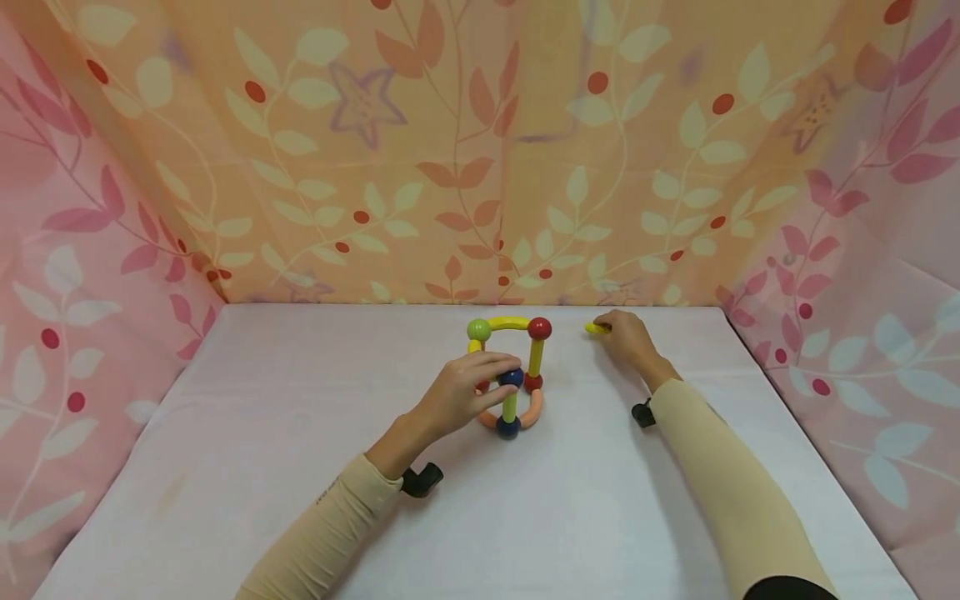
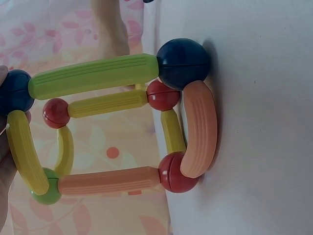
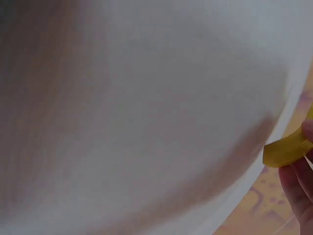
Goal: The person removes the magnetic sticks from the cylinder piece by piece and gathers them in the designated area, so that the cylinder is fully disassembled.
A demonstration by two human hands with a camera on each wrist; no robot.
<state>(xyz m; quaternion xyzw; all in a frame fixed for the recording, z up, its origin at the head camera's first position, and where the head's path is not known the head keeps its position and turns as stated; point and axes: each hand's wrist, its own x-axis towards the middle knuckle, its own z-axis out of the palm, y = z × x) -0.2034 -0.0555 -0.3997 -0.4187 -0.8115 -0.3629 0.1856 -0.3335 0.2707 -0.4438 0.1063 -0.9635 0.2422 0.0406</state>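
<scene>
On the left sleeve [image 1: 330, 533], small dark print [image 1: 327, 491], not readable. In the left hand [image 1: 459, 390], pinched, the upper blue ball [image 1: 511, 377] of a ball-and-stick frame [image 1: 509, 408], upright on the surface [image 1: 262, 433]. Better to hold lightly, without tilting. In the right hand [image 1: 626, 337], well apart, also pinched, a curved yellow stick [image 1: 596, 328]; better to leave its free end [image 3: 270, 155] uncovered.

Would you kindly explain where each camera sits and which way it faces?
Head: worn there, facing forward and down at the tabletop; left hand, right hand and sleeves show.
Left wrist: worn there, facing the ball-and-stick frame; left hand and right arm partly show.
Right wrist: worn there, facing the tabletop and curved yellow stick; right fingers show.
Head and left wrist share the frame.
</scene>
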